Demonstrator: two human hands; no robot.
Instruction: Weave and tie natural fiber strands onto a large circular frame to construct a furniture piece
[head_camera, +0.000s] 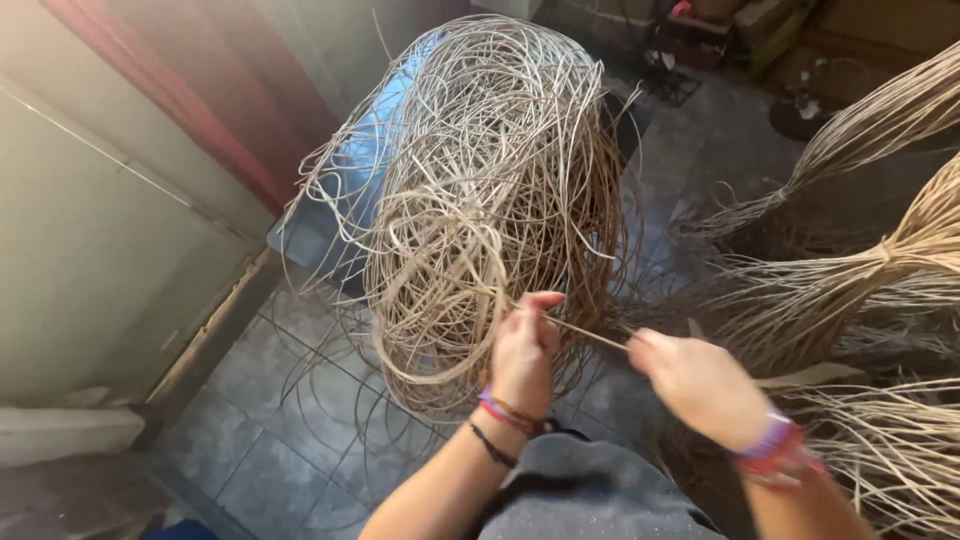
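A big tangled coil of pale rattan strands stands in front of me on the tiled floor. My left hand reaches into its lower edge and pinches a thin strand. My right hand grips the same strand a little to the right, so it runs taut between both hands. Both wrists carry coloured bracelets. My grey-clad knee is below the hands.
Tied bundles of straight rattan lie fanned out at the right. A blue tub sits behind the coil. A pale wall with a red curtain runs along the left. Grey floor tiles lie at the lower left.
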